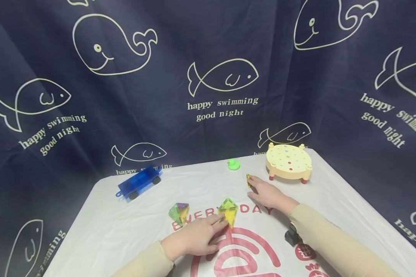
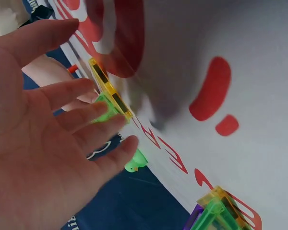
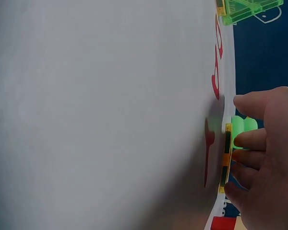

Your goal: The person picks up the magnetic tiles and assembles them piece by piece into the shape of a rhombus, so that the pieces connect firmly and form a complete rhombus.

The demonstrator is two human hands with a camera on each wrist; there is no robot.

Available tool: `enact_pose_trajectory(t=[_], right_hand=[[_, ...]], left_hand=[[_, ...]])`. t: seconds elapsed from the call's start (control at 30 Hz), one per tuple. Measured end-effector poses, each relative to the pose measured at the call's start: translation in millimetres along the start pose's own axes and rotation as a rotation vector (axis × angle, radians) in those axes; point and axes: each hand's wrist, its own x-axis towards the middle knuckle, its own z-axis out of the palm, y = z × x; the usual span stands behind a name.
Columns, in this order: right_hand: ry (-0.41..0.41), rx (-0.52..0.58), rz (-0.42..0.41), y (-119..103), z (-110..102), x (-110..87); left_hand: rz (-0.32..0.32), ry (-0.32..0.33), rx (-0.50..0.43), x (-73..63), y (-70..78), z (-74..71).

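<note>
My left hand (image 1: 197, 235) reaches over the table with its fingers extended, their tips by a green and yellow translucent tile shape (image 1: 228, 207). In the left wrist view this left hand (image 2: 53, 124) has spread fingers and an uncovered palm; whether they touch the yellow tile (image 2: 110, 88) I cannot tell. Farther off, my right hand (image 1: 266, 194) has its fingertips at a small yellow tile (image 1: 248, 181). The right wrist view shows that yellow tile (image 3: 226, 158) lying flat beside the relaxed fingers of the right hand (image 3: 273, 158), thumb apart.
A green, purple and yellow tile shape (image 1: 180, 212) stands left of the left hand. A blue toy wagon (image 1: 140, 182) sits at the back left, a green toy duck (image 1: 234, 164) at the back, a cream round pegged stand (image 1: 289, 161) at the back right. Behind hangs a dark curtain (image 1: 173, 127).
</note>
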Motion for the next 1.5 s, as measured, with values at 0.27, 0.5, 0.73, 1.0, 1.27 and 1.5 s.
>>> enact_pose_trajectory(t=[0.27, 0.5, 0.73, 1.0, 1.27, 1.5], right_hand=[[-0.025, 0.011, 0.002, 0.4, -0.1, -1.2], [-0.06, 0.027, 0.007, -4.4, -2.5, -6.8], [-0.094, 0.049, -0.029, -12.1, -3.4, -16.4], [-0.085, 0.075, -0.097, -17.0, 1.2, -30.3], [-0.087, 0.096, -0.129, -29.9, 0.6, -52.2], [-0.061, 0.09, -0.118, -36.4, -0.5, -57.8]], left_hand=[[0.053, -0.002, 0.002, 8.6, -2.8, 6.1], [0.005, 0.009, 0.065, 18.5, -2.7, 8.9], [-0.038, 0.038, 0.109, 25.6, 2.7, 3.2], [-0.087, 0.032, 0.094, 37.1, -1.5, 6.4], [-0.091, 0.037, 0.085, 42.9, -3.2, 6.1], [-0.097, 0.028, 0.068, 44.3, -1.8, 6.2]])
